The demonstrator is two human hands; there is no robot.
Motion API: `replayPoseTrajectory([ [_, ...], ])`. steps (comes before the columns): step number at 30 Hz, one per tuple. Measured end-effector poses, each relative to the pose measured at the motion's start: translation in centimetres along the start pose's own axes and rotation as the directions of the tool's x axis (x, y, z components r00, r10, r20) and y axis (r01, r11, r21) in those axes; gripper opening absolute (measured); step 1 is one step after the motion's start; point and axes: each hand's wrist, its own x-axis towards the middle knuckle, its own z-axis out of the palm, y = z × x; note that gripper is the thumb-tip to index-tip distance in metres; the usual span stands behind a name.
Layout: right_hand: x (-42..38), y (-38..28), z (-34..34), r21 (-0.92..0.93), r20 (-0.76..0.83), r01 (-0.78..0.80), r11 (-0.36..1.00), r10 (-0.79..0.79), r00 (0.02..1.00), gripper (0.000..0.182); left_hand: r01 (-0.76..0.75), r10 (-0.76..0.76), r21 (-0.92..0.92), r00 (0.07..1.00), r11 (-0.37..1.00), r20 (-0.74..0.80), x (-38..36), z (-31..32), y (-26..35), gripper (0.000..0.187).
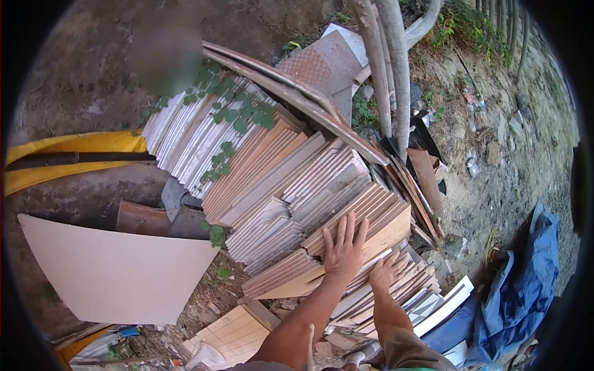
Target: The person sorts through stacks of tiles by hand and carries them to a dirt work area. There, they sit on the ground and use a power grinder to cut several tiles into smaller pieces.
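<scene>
Rows of ceramic tiles [272, 167] stand on edge, packed tightly side by side, in the middle of the head view. My left hand [344, 250] lies on the upper edges of a brown tile stack [371, 210], fingers spread and stretched out. Just below its palm is the smooth face of a beige tile [391, 230]. My right hand [385, 272] rests on the edges of looser, leaning tiles [408, 284] nearer to me. Its fingers are apart and point away from me; their tips are partly lost among the tile edges.
A large pale panel [117, 266] lies at the left, near a yellow sheet [74, 145]. Long boards [297, 96] cross behind the tiles beside thin tree trunks [396, 74]. A blue tarp [520, 284] lies at the right. Leafy vines [241, 111] trail over the far tiles.
</scene>
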Motion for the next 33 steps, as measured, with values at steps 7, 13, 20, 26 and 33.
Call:
replayPoseTrajectory([
  [7,0.2,0.4,0.8,-0.038,-0.006,-0.008,0.999,0.008,1.000,0.075,0.006,-0.006,0.003,1.000,1.000,-0.026,-0.1,0.3,-0.2,0.087],
  [13,0.2,0.4,0.6,-0.050,0.010,-0.013,0.999,0.014,1.000,0.074,-0.008,0.003,-0.037,0.994,0.999,-0.110,-0.2,1.0,-0.5,0.081],
  [20,0.5,0.2,0.4,-0.141,0.050,-0.008,0.990,0.015,0.999,0.081,0.006,-0.034,-0.182,0.988,0.983,-0.151,0.0,1.8,-0.3,0.064],
  [26,0.8,4.7,-0.6,0.052,0.084,0.285,0.957,-0.288,0.954,0.077,-0.022,-0.037,-0.271,0.977,0.962,-0.211,-0.5,1.3,-0.8,0.062],
  [33,-14.3,13.3,2.7,-0.051,0.230,0.291,0.955,-0.273,0.934,0.062,-0.165,0.128,-0.417,0.985,0.894,-0.115,-3.1,0.4,-5.2,0.066],
])
